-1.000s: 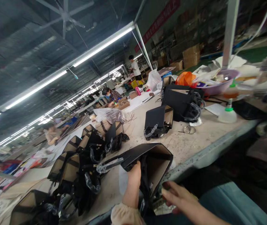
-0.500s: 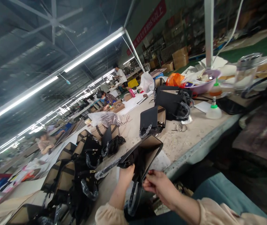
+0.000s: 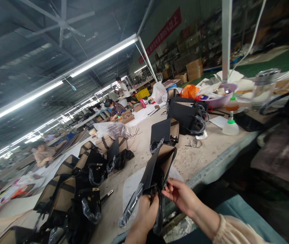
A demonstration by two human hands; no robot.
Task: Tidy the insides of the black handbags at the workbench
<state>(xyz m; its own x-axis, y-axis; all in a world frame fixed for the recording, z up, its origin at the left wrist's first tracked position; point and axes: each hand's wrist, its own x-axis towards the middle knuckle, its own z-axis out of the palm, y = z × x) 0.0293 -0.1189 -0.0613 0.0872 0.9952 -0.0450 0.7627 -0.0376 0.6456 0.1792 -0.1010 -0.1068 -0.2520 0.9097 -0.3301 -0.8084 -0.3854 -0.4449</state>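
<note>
The person holds a black bag (image 3: 148,171) over the near part of the counter (image 3: 141,152), above a white sheet (image 3: 129,181); whether the bag's weight rests there cannot be told. The left hand (image 3: 146,211) grasps the bunched dark material at the bag's near end, fingers curled in. The right hand (image 3: 180,195) pinches the bag's edge just beside it, thumb against fingertips (exactly what lies between them is too small to make out).

As for progress, the work on this bag looks part done. Its stiff panels are shaped, the tan lining (image 3: 168,154) is in, and a plastic-wrapped handle (image 3: 131,206) hangs at its left side. What seems left is at the near end, where both hands meet: the mouth gapes and the material there does not lie flat.

A cluster of similar bags (image 3: 65,196) stands to the left, also gaping, their handles wrapped too. Another bag (image 3: 161,130) sits just beyond the held one, with a larger black bag (image 3: 183,117) behind it. Whether any of these is finished, or awaiting the same handling, the view does not settle.
</note>
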